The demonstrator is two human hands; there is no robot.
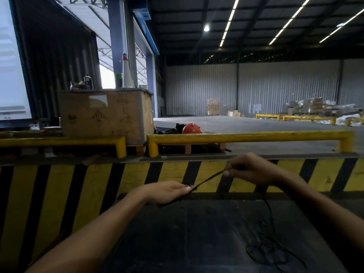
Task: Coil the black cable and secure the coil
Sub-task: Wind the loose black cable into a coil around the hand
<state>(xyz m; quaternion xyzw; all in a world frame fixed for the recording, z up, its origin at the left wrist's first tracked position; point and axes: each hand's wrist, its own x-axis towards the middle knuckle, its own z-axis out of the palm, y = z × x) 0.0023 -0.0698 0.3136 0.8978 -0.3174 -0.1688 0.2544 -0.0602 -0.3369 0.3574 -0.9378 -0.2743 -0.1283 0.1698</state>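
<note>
A thin black cable (208, 179) runs taut between my two hands, low in the head view. My left hand (167, 192) pinches one end of the stretch, fingers closed on it. My right hand (250, 170) is higher and to the right, pinching the cable between thumb and fingers. From my right hand the cable drops down and ends in a loose tangle of loops (273, 251) on the dark surface (197, 233) in front of me.
A wall with yellow and black stripes (98, 184) stands right behind my hands. Above it run yellow guard rails (246, 135), a large cardboard crate (104, 113) on the left and an orange helmet (191, 128). Beyond lies an open warehouse floor.
</note>
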